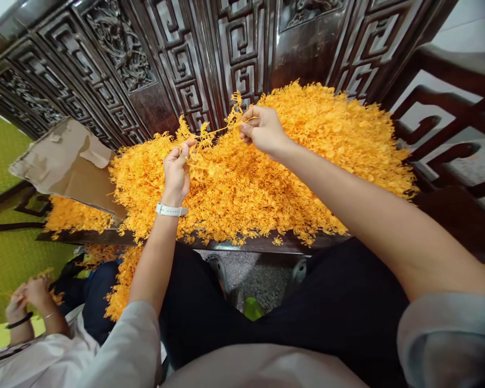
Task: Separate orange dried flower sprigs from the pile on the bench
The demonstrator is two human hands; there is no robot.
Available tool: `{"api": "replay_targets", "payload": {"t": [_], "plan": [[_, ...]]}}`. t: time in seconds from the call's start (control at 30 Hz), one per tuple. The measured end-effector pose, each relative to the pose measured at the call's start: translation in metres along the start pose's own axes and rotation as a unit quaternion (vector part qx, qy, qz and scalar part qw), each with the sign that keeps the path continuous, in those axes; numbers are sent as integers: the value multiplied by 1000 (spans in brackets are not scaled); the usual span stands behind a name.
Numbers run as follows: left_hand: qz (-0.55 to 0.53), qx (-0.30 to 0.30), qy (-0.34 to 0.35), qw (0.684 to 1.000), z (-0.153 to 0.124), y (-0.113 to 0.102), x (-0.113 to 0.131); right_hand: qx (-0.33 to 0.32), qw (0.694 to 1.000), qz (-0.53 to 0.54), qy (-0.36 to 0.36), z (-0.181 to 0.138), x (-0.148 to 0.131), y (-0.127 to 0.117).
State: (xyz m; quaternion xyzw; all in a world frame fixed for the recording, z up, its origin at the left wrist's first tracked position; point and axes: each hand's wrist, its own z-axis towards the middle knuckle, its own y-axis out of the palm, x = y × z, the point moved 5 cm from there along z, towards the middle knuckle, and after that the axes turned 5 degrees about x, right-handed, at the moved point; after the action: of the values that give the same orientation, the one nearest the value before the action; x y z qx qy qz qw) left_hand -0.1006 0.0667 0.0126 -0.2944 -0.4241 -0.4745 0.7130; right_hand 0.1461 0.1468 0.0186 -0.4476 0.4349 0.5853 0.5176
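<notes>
Between my hands a thin strand of orange plastic flower pieces (205, 136) is stretched above a large heap of the same orange pieces (258, 188). My left hand (178, 168), with a white watch band at the wrist, pinches the strand's left part. Higher up and to the right, my right hand (262, 129) grips its other end between thumb and fingers. A small cluster stands up beside the right fingertips. The fingers partly hide what each hand grips.
The heap lies on a dark wooden bench (250, 245) with a carved back (178, 54). A torn cardboard piece (76, 167) stands at the left. Lower left, a co-worker's hands (28, 296) are held together near more orange pieces. A carved chair arm (444, 124) rises at right.
</notes>
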Motion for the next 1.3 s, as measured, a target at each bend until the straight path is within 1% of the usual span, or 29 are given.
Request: {"api": "replay_targets", "payload": {"t": [0.1,0.17,0.23,0.3,0.4,0.5,0.57,0.63,0.7,0.8,0.87,0.97,1.03,1.1,1.2,1.27,1.3], "plan": [[-19,-11,-9,1000,2,3,-5,24,999,-19,-34,4,-2,-4],[-39,-44,-28,998,-1,8,-5,19,999,-17,-43,3,-4,-3],[-35,-85,-37,995,-4,14,-1,10,999,-6,-39,2,-8,-2],[-14,-123,-40,992,-8,19,4,13,999,13,-28,1,-14,-3],[13,-157,-36,987,-14,25,10,16,999,46,-8,0,-23,-8],[37,-162,-27,986,-17,29,13,8,997,82,13,-1,-27,-10],[45,-162,-26,985,-17,29,13,-1,994,106,34,-3,-25,-9],[43,-169,-30,984,-17,29,13,-22,990,128,58,-7,-21,-5],[45,-180,-39,982,-17,29,12,-59,984,149,84,-13,-15,1],[54,-177,-49,981,-18,30,13,-116,970,175,124,-23,-7,13],[42,-172,-58,983,-21,33,14,-119,970,166,131,-29,-4,20],[28,-163,-90,982,-23,38,9,-109,979,131,114,-36,-4,28],[41,-148,-95,984,-23,39,4,-116,980,121,103,-39,-6,32],[59,-129,-69,988,-21,37,-1,-122,979,129,96,-41,-9,31],[82,-92,-7,992,-16,30,-2,-144,973,157,92,-42,-13,24],[90,-59,15,994,-12,24,-3,-183,962,171,108,-44,-13,18],[87,-45,16,995,-10,21,-3,-210,955,175,120,-46,-12,17]]}}
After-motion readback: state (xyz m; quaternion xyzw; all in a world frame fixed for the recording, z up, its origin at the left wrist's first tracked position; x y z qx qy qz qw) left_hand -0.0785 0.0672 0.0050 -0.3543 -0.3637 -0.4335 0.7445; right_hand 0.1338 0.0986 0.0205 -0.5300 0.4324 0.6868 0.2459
